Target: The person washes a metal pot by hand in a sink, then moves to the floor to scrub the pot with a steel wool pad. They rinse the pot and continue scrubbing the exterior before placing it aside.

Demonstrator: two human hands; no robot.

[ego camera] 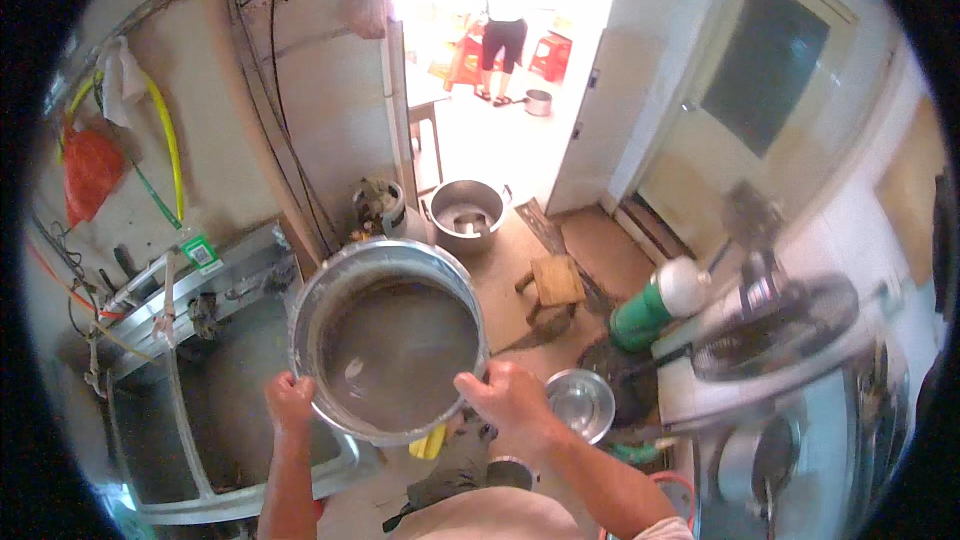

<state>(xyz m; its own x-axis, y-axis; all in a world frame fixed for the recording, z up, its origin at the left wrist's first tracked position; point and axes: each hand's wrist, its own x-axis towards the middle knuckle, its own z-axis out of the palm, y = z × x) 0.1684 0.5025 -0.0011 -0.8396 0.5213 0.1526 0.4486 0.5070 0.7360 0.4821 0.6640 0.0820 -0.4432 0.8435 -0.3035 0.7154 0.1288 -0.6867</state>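
A large metal pot [405, 360] is held up before me, over the right part of a metal sink [225, 499]. Murky grey-brown liquid seems to stand inside it. My left hand [291, 399] is closed on the pot's left side, and my right hand [508, 394] grips the right side near the rim. The handles themselves are hidden by my fingers. Something yellow [428, 444] shows just under the pot's near edge.
Beyond the pot, a second large pot [466, 202] and a bin [401, 217] stand by the doorway. A wooden stool [556, 281], green cylinder [641, 315], metal basin [581, 406] and fan [776, 326] are on the right. Outside, a person [502, 45] stands near red stools [551, 56].
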